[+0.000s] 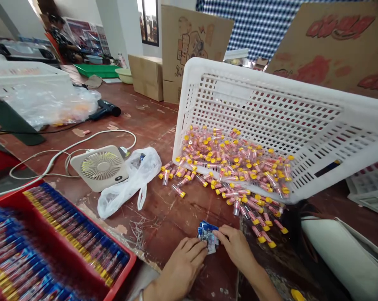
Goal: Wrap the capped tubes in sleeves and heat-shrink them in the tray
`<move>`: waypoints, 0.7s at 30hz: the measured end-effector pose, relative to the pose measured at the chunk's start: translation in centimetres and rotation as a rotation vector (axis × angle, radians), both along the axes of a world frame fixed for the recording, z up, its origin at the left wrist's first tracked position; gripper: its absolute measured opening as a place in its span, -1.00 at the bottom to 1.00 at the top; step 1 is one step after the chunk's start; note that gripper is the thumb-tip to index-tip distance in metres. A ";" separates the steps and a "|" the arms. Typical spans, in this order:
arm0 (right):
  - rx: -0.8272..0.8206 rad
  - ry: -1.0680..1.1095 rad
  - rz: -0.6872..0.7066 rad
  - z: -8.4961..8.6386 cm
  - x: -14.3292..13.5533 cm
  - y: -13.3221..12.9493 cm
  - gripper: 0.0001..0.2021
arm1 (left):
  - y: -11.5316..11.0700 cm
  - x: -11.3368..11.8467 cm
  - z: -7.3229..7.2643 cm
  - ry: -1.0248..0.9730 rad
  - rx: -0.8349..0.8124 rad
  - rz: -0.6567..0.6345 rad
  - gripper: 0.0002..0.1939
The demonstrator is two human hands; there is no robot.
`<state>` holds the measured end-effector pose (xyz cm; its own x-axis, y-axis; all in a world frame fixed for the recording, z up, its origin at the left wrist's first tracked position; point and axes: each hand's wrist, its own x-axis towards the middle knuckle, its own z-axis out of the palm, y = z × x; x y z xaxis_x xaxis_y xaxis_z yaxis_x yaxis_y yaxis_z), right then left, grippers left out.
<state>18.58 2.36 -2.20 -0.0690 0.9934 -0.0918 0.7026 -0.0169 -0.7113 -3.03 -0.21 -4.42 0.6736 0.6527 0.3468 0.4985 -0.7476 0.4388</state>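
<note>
Both hands meet at a small loose pile of blue-and-clear printed plastic wrappers [208, 237] on the brown tabletop. My left hand [185, 264] is closed against the pile's left side, fingertips pressing on the wrappers. From the right, my right hand [237, 248] pinches the pile's edge between thumb and fingers. Beyond them, many small clear tubes with yellow caps and pink contents [231, 194] spill from a tipped white plastic basket [264, 90]. At lower left, a red tray [127, 267] holds rows of similar tubes [78, 232] with blue tops.
A white plastic bag [122, 194] lies beside a square fan [102, 167] with a trailing white cable [91, 133]. Cardboard boxes [146, 79] stand behind. A pale bag [339, 255] is at right. A person [61, 39] sits in the far left background.
</note>
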 end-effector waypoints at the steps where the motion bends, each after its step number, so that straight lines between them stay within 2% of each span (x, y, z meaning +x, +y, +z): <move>1: 0.015 0.011 0.014 0.1 0.2 0.0 -0.59 | 0.3 -0.2 0.1 -0.012 0.000 -0.012 -0.68; 4: 0.043 0.111 -0.020 0.4 1.1 0.0 -0.67 | 2.8 -1.0 0.8 0.001 -0.003 0.040 -0.68; 7: 0.027 0.301 -0.131 0.5 1.8 0.2 -0.69 | 7.7 -2.0 1.7 0.125 0.044 0.291 -0.65; 9: 0.001 0.413 -0.181 0.7 1.8 0.3 -0.65 | 11.1 -2.3 2.2 0.187 0.071 0.397 -0.64; 11: -0.011 0.528 -0.220 1.0 1.4 0.5 -0.65 | 13.8 -2.3 2.5 0.193 0.068 0.404 -0.69; 13: -0.019 0.681 -0.267 1.4 0.8 0.7 -0.69 | 15.3 -2.2 2.6 0.168 0.051 0.377 -0.76; 15: -0.033 0.816 -0.306 1.6 0.1 0.9 -0.71 | 15.4 -2.4 2.5 0.127 0.021 0.363 -0.79; 18: -0.048 0.940 -0.383 1.5 -0.8 1.2 -0.68 | 13.9 -3.3 2.6 0.043 -0.029 0.383 -0.80; 20: -0.049 1.025 -0.445 1.4 -1.5 1.5 -0.66 | 12.0 -3.9 3.1 -0.169 -0.153 0.442 -0.85; 21: -0.050 1.069 -0.474 1.4 -1.9 1.7 -0.66 | 10.8 -4.2 3.3 -0.337 -0.276 0.467 -0.87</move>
<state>16.68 4.07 -0.76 0.2417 0.9374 -0.2508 -0.3375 -0.1612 -0.9274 -7.19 10.59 -1.07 0.1803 0.9468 0.2668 0.5455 -0.3219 0.7738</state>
